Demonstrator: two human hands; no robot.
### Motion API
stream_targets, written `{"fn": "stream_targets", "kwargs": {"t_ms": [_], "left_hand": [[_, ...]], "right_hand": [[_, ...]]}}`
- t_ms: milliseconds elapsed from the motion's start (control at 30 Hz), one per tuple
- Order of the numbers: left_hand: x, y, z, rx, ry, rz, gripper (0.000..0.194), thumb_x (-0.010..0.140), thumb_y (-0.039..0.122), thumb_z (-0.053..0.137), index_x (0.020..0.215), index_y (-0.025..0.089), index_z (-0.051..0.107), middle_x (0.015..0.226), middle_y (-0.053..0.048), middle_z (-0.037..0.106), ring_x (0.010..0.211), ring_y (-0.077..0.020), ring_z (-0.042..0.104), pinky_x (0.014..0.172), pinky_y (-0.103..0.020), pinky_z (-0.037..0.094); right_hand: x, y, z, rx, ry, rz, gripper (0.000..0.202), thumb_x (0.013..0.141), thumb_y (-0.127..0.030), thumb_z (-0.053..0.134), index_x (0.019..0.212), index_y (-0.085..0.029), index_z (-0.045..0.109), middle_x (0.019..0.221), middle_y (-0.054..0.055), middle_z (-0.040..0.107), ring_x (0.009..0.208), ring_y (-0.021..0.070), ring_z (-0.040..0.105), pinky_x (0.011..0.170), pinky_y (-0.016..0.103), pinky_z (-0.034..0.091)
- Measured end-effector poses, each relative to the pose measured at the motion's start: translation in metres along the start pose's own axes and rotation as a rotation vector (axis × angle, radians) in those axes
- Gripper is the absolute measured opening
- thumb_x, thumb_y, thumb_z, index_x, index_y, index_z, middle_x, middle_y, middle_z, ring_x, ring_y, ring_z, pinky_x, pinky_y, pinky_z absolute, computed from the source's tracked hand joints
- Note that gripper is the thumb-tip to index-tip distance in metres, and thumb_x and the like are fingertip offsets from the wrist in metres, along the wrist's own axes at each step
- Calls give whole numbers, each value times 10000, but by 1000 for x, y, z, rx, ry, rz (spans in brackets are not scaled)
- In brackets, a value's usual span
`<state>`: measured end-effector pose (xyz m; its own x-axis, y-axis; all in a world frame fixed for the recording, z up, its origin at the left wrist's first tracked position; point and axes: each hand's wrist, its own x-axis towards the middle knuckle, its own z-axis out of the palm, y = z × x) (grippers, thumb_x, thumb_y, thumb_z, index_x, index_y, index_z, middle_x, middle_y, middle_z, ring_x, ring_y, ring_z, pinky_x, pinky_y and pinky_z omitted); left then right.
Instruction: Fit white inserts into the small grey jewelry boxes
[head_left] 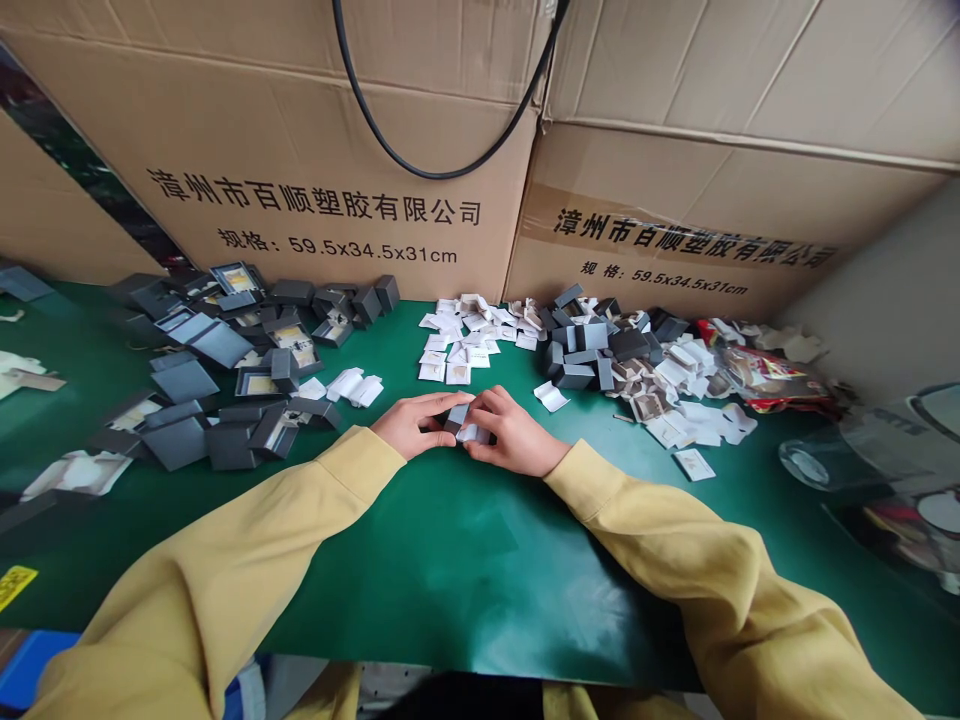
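Both my hands meet over the green table, around a small dark grey box [454,418] with a pale piece in it. My left hand [415,424] grips the box from its left side, thumb and fingers closed on it. On the other side, the fingers of my right hand [511,432] bend over the box and the pale piece, hiding much of both. Just beyond my hands lie several white folded paper inserts [457,345]. A single white insert [551,396] rests beyond my right hand.
Grey boxes and lids [187,385] are heaped at left. More small grey boxes [581,340] and white scraps [694,370] lie at right, near a red plastic packet [780,378] and a clear container [847,445]. Large cartons [337,130] stand behind, with a black cable [442,175] hanging.
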<state>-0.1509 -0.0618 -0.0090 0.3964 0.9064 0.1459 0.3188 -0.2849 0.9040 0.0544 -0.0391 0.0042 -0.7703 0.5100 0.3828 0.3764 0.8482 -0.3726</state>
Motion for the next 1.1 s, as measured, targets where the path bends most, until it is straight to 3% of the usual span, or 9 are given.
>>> {"fn": "stream_targets", "kwargs": {"t_ms": [133, 367, 600, 700, 900, 1100], "left_hand": [[0, 1, 1, 6, 7, 4, 546, 679, 315, 656, 1203, 225, 530, 1286, -70, 493, 1003, -232, 589, 813, -329, 545], [-1, 5, 0, 5, -12, -17, 559, 684, 304, 644, 1222, 229, 512, 1306, -66, 471, 1025, -241, 571, 820, -335, 539], [0, 3, 0, -16, -13, -55, 580, 670, 273, 652, 1229, 234, 506, 1316, -62, 460, 963, -222, 598, 805, -314, 538], [1, 3, -1, -26, -14, -80, 588, 671, 271, 651, 1237, 232, 498, 1322, -68, 453, 952, -224, 603, 811, -321, 533], [2, 3, 0, -62, -23, -66, 594, 670, 257, 654, 1241, 225, 492, 1320, -63, 457, 1086, -255, 531, 855, -336, 513], [1, 3, 0, -47, -31, -44, 576, 679, 258, 651, 1234, 244, 499, 1319, -55, 458, 1014, -227, 576, 835, -319, 525]], "right_hand": [[-1, -5, 3, -14, 0, 58, 203, 719, -236, 599, 913, -177, 588, 908, 80, 523, 795, 187, 424, 751, 350, 434], [-1, -1, -2, -162, 19, -61, 162, 780, -300, 543, 873, -189, 616, 991, 93, 495, 912, 224, 395, 764, 374, 389], [-4, 8, 2, -227, 34, -150, 224, 825, -356, 487, 919, -184, 595, 982, 82, 540, 883, 205, 416, 728, 340, 382], [-5, 7, 3, -269, 19, -175, 204, 847, -322, 445, 853, -176, 588, 907, 69, 570, 865, 208, 417, 706, 332, 371], [0, 8, 3, -123, -12, -185, 123, 816, -263, 471, 832, -191, 569, 870, 43, 548, 750, 165, 375, 699, 304, 364], [3, 8, 7, -49, -25, -135, 69, 767, -248, 532, 782, -202, 582, 802, 28, 534, 760, 167, 379, 707, 314, 364]]}}
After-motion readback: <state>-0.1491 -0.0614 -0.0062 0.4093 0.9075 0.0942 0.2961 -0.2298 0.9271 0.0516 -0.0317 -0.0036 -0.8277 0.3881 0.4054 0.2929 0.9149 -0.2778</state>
